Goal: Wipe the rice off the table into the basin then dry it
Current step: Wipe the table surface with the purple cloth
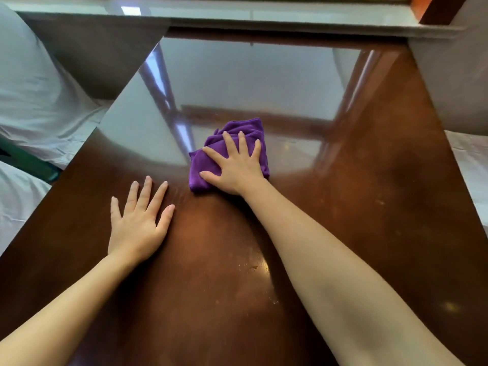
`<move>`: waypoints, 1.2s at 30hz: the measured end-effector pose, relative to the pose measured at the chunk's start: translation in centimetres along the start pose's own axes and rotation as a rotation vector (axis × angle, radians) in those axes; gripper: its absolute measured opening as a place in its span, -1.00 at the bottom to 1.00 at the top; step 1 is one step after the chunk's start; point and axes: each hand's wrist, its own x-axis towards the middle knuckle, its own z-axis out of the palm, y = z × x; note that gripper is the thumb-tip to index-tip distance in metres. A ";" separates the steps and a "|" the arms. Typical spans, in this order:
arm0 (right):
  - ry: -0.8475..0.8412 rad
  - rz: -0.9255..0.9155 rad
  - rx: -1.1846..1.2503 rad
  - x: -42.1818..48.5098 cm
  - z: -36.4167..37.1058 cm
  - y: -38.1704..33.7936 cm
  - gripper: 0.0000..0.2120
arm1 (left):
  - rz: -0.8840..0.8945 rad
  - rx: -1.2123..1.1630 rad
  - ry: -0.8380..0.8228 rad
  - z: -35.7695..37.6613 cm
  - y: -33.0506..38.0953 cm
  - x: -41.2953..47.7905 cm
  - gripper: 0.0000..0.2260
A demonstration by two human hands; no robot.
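A folded purple cloth lies on the glossy brown table near its middle. My right hand presses flat on the cloth, fingers spread over it. To the left and nearer to me, my left hand rests flat on the bare tabletop with its fingers apart, holding nothing. A few wet drops and specks glint on the wood between my forearms. No basin and no heap of rice is in view.
White bedding lies off the table's left edge, and more white fabric off the right edge. A window ledge runs along the table's far end. The far half of the tabletop mirrors the window.
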 end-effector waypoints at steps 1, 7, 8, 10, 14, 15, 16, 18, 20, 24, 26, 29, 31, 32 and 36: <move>0.009 0.005 0.002 0.1 0.1 0.1 -0.39 | 0.003 -0.002 0.000 0.0 0.0 0.0 -0.44; 0.082 0.074 0.015 -3.7 -0.1 2.9 -0.47 | 0.006 -0.026 -0.001 0.1 0.0 -0.1 -0.46; 0.076 0.094 0.024 -4.6 -0.3 3.7 -0.48 | 0.006 -0.031 -0.004 0.1 0.0 -0.1 -0.47; 0.079 0.129 0.008 -6.5 -1.0 5.4 -0.49 | 0.010 -0.039 -0.009 0.1 0.1 -0.2 -0.49; 0.112 0.213 -0.098 -11.6 -1.8 9.7 -0.48 | 0.009 -0.047 -0.009 0.0 0.1 -0.2 -0.48; 0.123 0.247 -0.105 -12.8 -1.8 10.5 -0.47 | 0.009 -0.050 -0.009 0.0 0.1 -0.2 -0.48; 0.135 0.277 -0.108 -13.7 -1.8 11.1 -0.46 | 0.009 -0.052 -0.009 -0.1 0.1 -0.2 -0.47; 0.143 0.304 -0.112 -14.0 -2.1 11.6 -0.46 | 0.008 -0.054 -0.007 0.0 0.1 -0.2 -0.46; 0.109 0.289 -0.082 -12.8 -2.6 11.7 -0.43 | 0.013 -0.058 -0.003 0.0 0.1 -0.1 -0.46; 0.035 0.297 -0.076 -10.2 -2.2 10.1 -0.36 | 0.024 -0.060 -0.021 0.1 0.0 0.1 -0.46; 0.057 0.328 -0.075 -9.3 -1.7 8.0 -0.38 | 0.039 -0.069 -0.042 0.0 -0.1 0.3 -0.46; 0.057 0.302 -0.052 -8.1 -0.8 3.8 -0.40 | 0.092 -0.102 -0.082 -0.4 -1.1 0.6 -0.47; 0.056 0.277 -0.048 -7.3 -0.2 0.9 -0.40 | 0.148 -0.105 -0.061 -0.7 -2.7 0.2 -0.48; 0.057 0.261 -0.049 -7.0 0.1 -0.6 -0.41 | 0.166 -0.097 -0.044 -0.8 -3.6 -0.3 -0.49; 0.039 0.142 -0.043 -6.8 1.8 -7.2 -0.42 | 0.150 -0.085 -0.035 -0.9 -7.5 -2.9 -0.48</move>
